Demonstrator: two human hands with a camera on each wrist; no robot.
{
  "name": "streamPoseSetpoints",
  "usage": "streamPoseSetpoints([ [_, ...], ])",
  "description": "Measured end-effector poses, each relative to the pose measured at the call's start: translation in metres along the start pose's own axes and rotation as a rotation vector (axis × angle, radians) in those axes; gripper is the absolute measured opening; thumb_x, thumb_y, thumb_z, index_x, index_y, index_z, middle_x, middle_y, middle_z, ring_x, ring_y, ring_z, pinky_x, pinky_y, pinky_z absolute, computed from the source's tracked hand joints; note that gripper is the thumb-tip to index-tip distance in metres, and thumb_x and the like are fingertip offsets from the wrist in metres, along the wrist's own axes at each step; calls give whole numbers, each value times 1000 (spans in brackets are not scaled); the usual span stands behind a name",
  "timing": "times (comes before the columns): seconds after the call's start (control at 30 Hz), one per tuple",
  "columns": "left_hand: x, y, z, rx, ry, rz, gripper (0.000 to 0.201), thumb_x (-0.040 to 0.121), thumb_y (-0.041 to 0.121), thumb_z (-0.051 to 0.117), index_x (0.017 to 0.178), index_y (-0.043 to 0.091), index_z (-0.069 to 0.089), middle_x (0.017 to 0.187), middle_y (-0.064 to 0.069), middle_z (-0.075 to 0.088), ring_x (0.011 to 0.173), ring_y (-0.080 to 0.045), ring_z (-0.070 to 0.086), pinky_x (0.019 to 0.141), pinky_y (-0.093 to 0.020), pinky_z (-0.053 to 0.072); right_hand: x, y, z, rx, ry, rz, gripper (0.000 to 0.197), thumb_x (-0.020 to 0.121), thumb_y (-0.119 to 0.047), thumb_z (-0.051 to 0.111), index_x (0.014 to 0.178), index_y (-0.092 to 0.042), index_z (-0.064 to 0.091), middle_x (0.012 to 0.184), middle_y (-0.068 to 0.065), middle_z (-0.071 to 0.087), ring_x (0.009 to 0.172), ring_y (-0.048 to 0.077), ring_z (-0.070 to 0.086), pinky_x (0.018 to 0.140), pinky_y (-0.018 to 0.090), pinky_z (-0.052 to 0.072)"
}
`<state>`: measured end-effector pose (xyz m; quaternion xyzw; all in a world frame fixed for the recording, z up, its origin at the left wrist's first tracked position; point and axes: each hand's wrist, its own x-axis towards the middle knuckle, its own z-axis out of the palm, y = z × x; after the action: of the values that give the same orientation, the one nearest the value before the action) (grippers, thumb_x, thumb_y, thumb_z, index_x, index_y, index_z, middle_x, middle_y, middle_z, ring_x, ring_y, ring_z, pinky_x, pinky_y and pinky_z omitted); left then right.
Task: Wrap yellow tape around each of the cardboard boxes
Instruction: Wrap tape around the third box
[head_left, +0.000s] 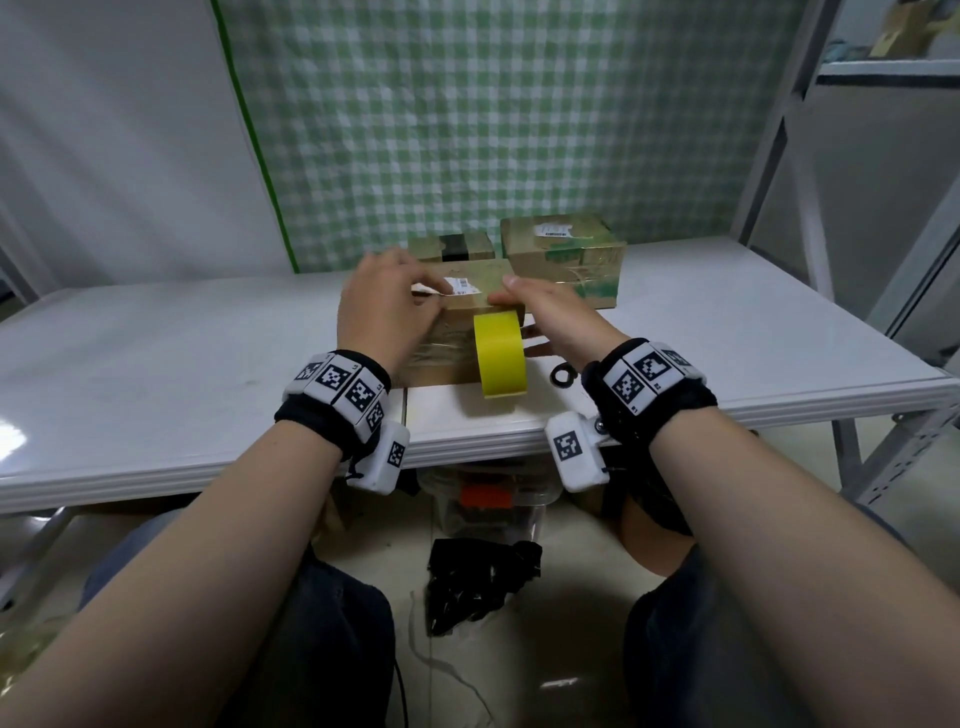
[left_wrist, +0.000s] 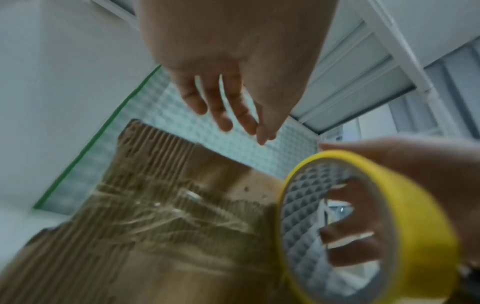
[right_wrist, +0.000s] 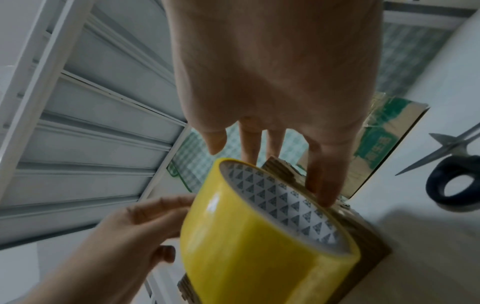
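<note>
Yellow tape roll (head_left: 500, 355) stands on edge against the near face of the closest cardboard box (head_left: 457, 332), which sits at the near edge of the white table (head_left: 208, 332). The right hand (head_left: 550, 317) comes in from 3 o'clock of the roll: its thumb lies on the top edge of the box, and in the left wrist view its fingers (left_wrist: 348, 240) show through the roll's core, curled around the ring, so this hand grips the roll. The left hand (head_left: 387, 301) rests over the top of the same box at 9 o'clock of the roll, fingers relaxed and only slightly bent, holding nothing. A white shipping label (head_left: 457, 287) shows between the two hands on the box top.

Two more boxes stand behind at 12 o'clock: a small box (head_left: 452, 247) with a black band across it, and a larger box (head_left: 566, 254) with green print and clear tape, at 1 o'clock. Scissors (right_wrist: 451, 176) with dark handles lie on the table at 3 o'clock of the right hand. A green checked cloth (head_left: 493, 104) hangs behind the table.
</note>
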<state>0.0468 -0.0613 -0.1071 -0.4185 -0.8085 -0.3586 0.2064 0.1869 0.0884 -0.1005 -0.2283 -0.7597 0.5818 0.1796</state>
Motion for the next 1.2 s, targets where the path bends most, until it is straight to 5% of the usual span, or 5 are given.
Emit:
streamPoseSetpoints([
  [0.43, -33, 39, 11, -796, -544, -639, 38, 102, 43, 55, 106, 9, 71, 96, -9, 77, 86, -25, 73, 87, -40, 59, 1, -3, 8, 7, 45, -60, 22, 98, -19, 65, 103, 1, 73, 104, 13, 66, 96, 40, 69, 87, 61, 58],
  [0.73, -31, 42, 4, -741, -464, -633, 31, 99, 44, 60, 98, 14, 68, 88, -6, 70, 71, -18, 69, 59, -28, 59, 18, 11, 1, -375, 32, -240, 24, 99, -24, 64, 121, -20, 74, 132, 1, 46, 116, 13, 49, 74, 11, 45],
  [0.83, -30, 42, 7, -695, -515, -631, 35, 96, 46, 63, 106, 13, 70, 81, -3, 67, 67, -15, 65, 53, -25, 54, 24, 18, 0, -403, 47, -281, 22, 98, -21, 65, 118, -21, 75, 134, 3, 48, 127, 16, 47, 106, 25, 38],
  [1.07, -32, 47, 9, -623, -684, -721, 34, 98, 43, 60, 109, 11, 66, 79, -5, 76, 63, -18, 62, 51, -23, 42, 28, 21, -3, -445, 26, -322, 23, 98, -25, 66, 119, -25, 75, 134, 2, 49, 130, 16, 47, 106, 23, 30],
  [1.2, -42, 53, 8, -674, -722, -784, 30, 102, 38, 56, 113, 10, 63, 77, -5, 77, 48, -10, 64, 47, -18, 44, 32, 20, -7, -431, 16, -312, 22, 98, -27, 66, 119, -26, 75, 133, -1, 49, 111, 12, 51, 71, 1, 41],
])
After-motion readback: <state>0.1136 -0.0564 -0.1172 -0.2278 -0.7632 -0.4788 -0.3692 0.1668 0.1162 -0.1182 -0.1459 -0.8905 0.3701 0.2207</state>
